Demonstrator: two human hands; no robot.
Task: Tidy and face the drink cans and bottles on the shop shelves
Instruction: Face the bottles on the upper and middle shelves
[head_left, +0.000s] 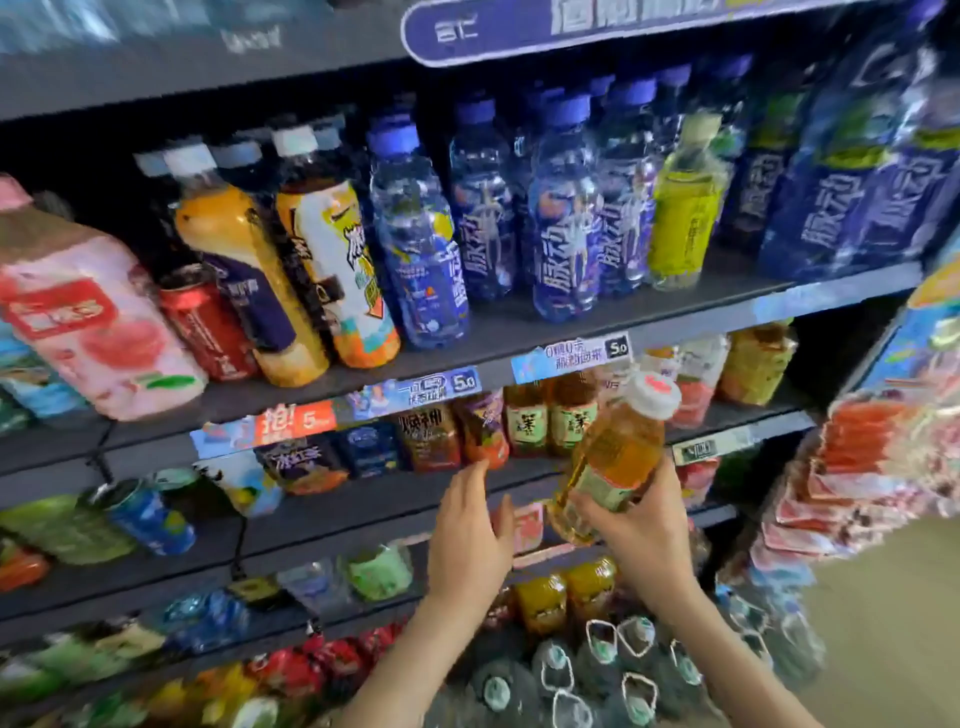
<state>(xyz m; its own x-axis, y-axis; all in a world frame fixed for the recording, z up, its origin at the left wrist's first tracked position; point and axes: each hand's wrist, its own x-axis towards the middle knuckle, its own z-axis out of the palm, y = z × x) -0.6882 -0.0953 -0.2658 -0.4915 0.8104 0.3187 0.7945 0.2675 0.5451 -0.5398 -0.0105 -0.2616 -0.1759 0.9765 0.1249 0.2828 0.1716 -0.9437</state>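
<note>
Right hand (636, 525) grips the amber tea bottle (610, 462) low — left hand (470, 525) open; a careless reach may topple shelf (519, 488) bottles.

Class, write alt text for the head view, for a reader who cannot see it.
The right hand grips a tilted amber bottle with a white cap before crowded drink shelves. The left hand hovers open beside it.

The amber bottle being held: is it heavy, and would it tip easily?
The amber bottle looks filled nearly to its white cap, so probably heavy for its size. Tall and narrow, it may tip if pushed high.
</note>
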